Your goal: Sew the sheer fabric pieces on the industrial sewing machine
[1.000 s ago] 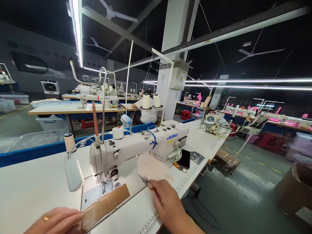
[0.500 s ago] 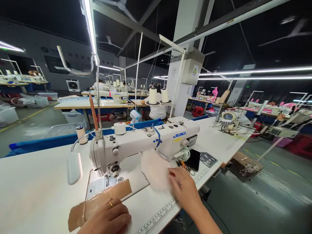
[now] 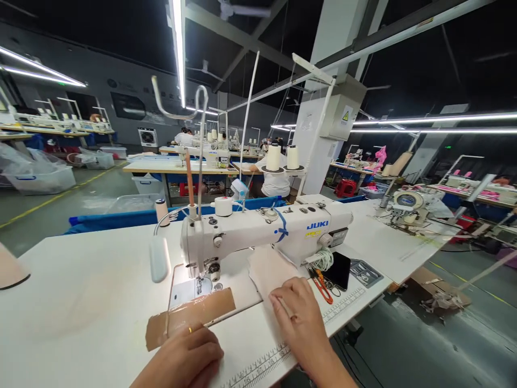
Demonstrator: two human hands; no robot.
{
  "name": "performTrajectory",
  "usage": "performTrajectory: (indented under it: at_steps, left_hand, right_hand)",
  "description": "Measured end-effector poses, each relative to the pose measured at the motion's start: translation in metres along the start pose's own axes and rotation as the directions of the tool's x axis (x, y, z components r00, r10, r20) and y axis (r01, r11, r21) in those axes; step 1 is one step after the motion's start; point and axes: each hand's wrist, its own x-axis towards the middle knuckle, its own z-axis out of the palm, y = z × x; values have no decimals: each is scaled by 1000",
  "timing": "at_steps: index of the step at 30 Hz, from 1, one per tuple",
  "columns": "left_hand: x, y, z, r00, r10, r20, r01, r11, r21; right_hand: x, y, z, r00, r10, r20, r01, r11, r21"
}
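My right hand [image 3: 301,318] is over a thin pale pink fabric piece [image 3: 269,269], with thumb and fingers closed on its near right part. The fabric lies flat beside the arm of a white sewing machine [image 3: 258,231], its far end close to the machine's body. My left hand [image 3: 186,353], a gold ring on one finger, rests palm down at the near edge of a brown taped strip [image 3: 194,312]. Its fingers are loosely bent and show nothing held. The needle and presser foot [image 3: 198,285] stand just beyond that strip, apart from the fabric.
Orange-handled snips [image 3: 323,288], a black phone [image 3: 339,269] and a grey tray [image 3: 365,273] lie right of the machine. A printed ruler [image 3: 262,369] runs along the front edge. A thread cone [image 3: 11,269] stands far left. Behind, a person in white [image 3: 277,180] sits near other machines.
The view has turned left, bringing the thread cone into sight. My right hand has shifted left with the fabric, uncovering the snips. The left hand stays beside the brown strip.
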Motion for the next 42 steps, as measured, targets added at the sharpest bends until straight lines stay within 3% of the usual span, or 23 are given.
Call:
performTrajectory:
  at_steps: [2, 5, 7, 11, 14, 16, 19, 21, 25, 31, 35, 39, 42]
  left_hand:
    - [-4, 3, -5, 990, -125, -62, 125, 992, 2]
    - [-13, 2, -13, 941, -315, -126, 317, 949, -11]
    - [-19, 1, -19, 909, -401, -118, 401, 916, -26]
    - [-23, 6, -24, 906, -404, -125, 400, 915, -60]
    - [-17, 14, -16, 932, -348, -103, 344, 937, -58]
    - [-9, 19, -8, 935, -352, -27, 352, 936, -11]
    - [4, 23, 3, 904, -412, 113, 401, 910, 104]
    - [9, 22, 6, 888, -436, 147, 419, 899, 130]
    - [8, 18, 2, 870, -486, 85, 488, 873, -8]
    - [-1, 15, -11, 800, -597, 66, 585, 751, -307]
    - [-3, 18, -13, 759, -645, 92, 621, 674, -401]
    - [-3, 22, -11, 778, -623, 83, 602, 700, -385]
    - [-2, 24, -10, 776, -625, 81, 590, 675, -443]
  right_hand:
    - [-10, -23, 13, 991, -85, 107, 76, 994, 80]
    - [-28, -46, 28, 926, -290, 241, 213, 929, 302]
    - [-34, -50, 30, 906, -327, 268, 202, 892, 405]
    - [-33, -39, 31, 946, -158, 282, 52, 936, 349]
    - [-31, -30, 38, 967, -94, 237, 44, 977, 208]
    - [-33, -28, 41, 974, -62, 219, 30, 988, 150]
    - [-39, -28, 42, 975, -4, 224, -31, 987, 154]
    - [-44, -28, 40, 969, 11, 247, -53, 985, 166]
    - [-53, -26, 40, 958, 10, 286, -50, 990, 133]
    - [-52, -23, 43, 950, 43, 310, -107, 976, 191]
    - [-44, -30, 43, 908, 176, 379, -297, 910, 288]
    - [-32, -46, 48, 811, 316, 493, -527, 759, 382]
    - [-26, -58, 55, 788, 366, 496, -597, 650, 469]
